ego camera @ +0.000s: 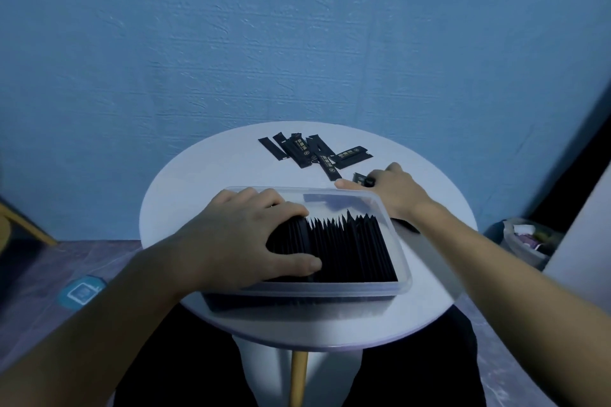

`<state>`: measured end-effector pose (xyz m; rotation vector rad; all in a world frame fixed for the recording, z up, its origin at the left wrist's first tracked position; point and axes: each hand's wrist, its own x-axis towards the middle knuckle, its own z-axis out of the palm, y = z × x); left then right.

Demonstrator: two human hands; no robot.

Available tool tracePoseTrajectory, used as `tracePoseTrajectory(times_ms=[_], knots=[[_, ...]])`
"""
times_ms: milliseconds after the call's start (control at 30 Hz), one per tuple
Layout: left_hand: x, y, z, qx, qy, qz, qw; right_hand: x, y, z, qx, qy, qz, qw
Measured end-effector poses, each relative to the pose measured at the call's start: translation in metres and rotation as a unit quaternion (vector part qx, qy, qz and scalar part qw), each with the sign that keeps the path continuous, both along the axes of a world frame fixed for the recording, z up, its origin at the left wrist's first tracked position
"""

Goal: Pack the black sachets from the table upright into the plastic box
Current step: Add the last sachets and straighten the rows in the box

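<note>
A clear plastic box stands on the round white table, filled with a row of upright black sachets. My left hand lies over the left end of that row, fingers and thumb curled round a bunch of the sachets. Beyond the box's far right corner, my right hand rests on the table and grips a black sachet, whose end sticks out past the fingers. Several loose black sachets lie scattered flat at the back of the table.
A blue wall rises right behind the table. A bin with rubbish sits on the floor to the right. A blue floor sticker lies at the left. The table's wooden leg is between my knees.
</note>
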<state>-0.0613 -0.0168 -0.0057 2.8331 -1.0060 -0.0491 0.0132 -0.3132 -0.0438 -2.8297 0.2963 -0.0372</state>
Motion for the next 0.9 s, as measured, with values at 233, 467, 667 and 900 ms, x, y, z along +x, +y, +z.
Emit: tracePoseTrajectory(times_ms=[233, 467, 667, 900], knots=[[-0.002, 0.001, 0.000, -0.004, -0.003, 0.001, 1.000, 0.012, 0.020, -0.013, -0.072, 0.006, 0.083, 0.994], [-0.002, 0.000, 0.000, -0.003, 0.003, 0.007, 1.000, 0.019, 0.015, -0.020, 0.059, -0.062, 0.177, 0.981], [-0.003, 0.001, 0.000, -0.005, 0.000, 0.005, 1.000, 0.016, -0.007, -0.031, 0.082, -0.149, 0.197, 0.966], [-0.002, -0.001, 0.000, -0.004, 0.007, 0.006, 1.000, -0.008, -0.002, -0.026, -0.080, -0.017, 0.152, 0.985]])
